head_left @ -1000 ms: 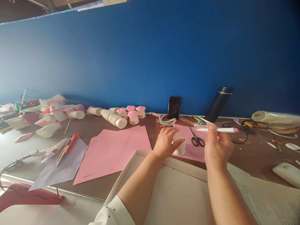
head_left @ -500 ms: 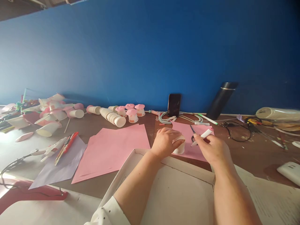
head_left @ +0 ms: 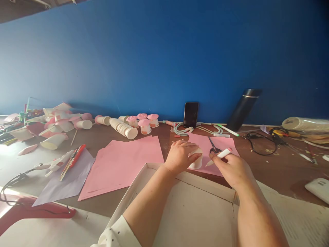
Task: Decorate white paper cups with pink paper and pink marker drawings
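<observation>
From where I stand, the shallow white cardboard box (head_left: 196, 219) is nearest, lying under the person's forearms. Just past it, the left hand (head_left: 181, 157) is wrapped round a plain white paper cup (head_left: 196, 163) on a pink paper sheet (head_left: 228, 141); the right hand (head_left: 232, 168) grips a white, pink-ended marker (head_left: 223, 154), tip just beside the cup. No drawing shows there, so I'd judge it barely begun. Farther back, four pink-capped, orange-marked white cups (head_left: 145, 128) look finished; the lying stack of white paper cups (head_left: 131, 132) seems undecorated.

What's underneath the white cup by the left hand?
Pink paper shows beside the base of the white cup. The spot right beneath is covered by the cup, so I can't tell.
</observation>
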{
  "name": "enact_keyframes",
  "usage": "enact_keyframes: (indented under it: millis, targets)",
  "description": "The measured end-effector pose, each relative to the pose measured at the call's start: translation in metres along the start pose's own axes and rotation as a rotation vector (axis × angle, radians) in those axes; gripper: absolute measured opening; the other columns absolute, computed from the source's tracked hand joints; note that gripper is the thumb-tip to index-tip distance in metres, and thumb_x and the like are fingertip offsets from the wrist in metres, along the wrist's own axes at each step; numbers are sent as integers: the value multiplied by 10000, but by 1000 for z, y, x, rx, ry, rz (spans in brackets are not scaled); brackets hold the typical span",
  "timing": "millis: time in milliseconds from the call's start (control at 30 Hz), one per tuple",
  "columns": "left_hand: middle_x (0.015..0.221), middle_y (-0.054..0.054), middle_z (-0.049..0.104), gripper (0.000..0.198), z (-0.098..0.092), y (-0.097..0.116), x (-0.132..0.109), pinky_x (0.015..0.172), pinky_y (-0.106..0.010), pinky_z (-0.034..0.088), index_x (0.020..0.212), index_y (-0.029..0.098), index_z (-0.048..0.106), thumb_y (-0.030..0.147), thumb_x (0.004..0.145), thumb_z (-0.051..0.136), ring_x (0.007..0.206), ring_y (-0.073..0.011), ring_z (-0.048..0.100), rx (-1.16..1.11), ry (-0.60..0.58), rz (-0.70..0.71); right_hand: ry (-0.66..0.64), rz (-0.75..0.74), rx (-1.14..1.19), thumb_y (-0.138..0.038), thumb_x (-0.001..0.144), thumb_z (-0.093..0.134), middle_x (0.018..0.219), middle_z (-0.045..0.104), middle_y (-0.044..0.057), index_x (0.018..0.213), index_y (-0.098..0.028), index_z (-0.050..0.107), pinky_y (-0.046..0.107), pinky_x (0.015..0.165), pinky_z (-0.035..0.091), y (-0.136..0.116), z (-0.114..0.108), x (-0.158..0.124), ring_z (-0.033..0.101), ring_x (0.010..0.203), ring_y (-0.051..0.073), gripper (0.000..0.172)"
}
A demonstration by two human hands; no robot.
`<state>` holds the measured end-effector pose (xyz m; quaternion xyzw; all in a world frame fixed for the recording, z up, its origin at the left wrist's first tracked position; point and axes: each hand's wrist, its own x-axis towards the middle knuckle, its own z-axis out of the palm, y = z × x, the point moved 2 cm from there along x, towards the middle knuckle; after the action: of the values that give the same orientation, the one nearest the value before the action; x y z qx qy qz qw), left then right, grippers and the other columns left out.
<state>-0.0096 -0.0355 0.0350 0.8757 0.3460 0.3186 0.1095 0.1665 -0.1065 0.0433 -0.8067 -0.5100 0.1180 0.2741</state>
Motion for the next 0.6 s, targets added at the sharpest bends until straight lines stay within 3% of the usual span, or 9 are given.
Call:
enact_keyframes:
  millis: [300,600]
  targets:
    - [1188,-3,662,341,-2,2,0,994,-362,391,1118,311,667,469,897,462,1064,-208,560,25,-28,-16,-137,-37,88,-627,710,555,537,605,5,708,-248,701,245,428,347,5,6,-5,531,456,155,406]
    - [1189,11,662,381,-3,1,0,982,-354,388,1115,302,662,525,889,451,1089,-210,542,27,-20,7,-166,16,69,-643,710,546,535,600,2,766,-258,701,259,448,366,2,4,-5,551,487,174,419]
